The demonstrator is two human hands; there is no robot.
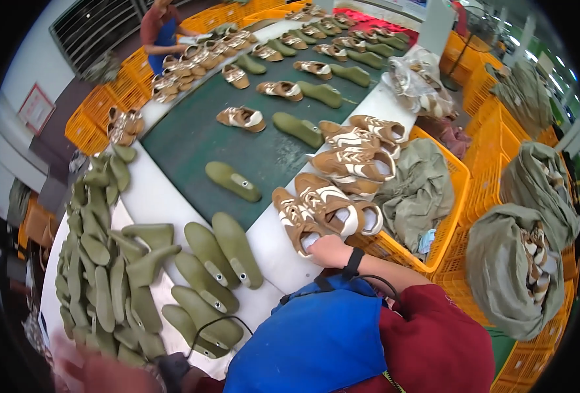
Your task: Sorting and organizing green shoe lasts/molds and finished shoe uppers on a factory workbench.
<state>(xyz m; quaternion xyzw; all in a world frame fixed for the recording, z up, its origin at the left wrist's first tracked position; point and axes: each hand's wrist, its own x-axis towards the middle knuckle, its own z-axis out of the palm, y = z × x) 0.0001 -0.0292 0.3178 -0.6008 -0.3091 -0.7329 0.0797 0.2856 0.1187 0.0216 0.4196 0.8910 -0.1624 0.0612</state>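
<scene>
The right hand [329, 250] is closed on the heel end of a brown and white shoe [298, 221] that lies at the near right edge of the bench [273, 252], toe pointing away up the belt. The left hand [97, 373] is a blur at the lower left corner of the view; whether its fingers are apart or together I cannot tell, and it seems to touch nothing I can make out, though it is nearest the heap of green lasts [100, 262].

As a judgement, the work is well under way but far from finished. On the dark green belt [185, 141] pairs already run away toward the far end: a shoe with a green last beside it, row after row, at least eight such pairs before they grow too small to count. Nearest, one green last [232, 181] lies alone on the belt with no shoe next to it.

Still waiting: about seven shoes stacked along the right edge, counting the held one, and five lasts [215, 275] lying flat on the near bench, with dozens more heaped at the left edge. Olive cloth bags [516, 268], three at least, sit in the orange crates [447, 223] to the right, one showing more shoes inside. Another person [162, 29] works at the far left edge.
</scene>
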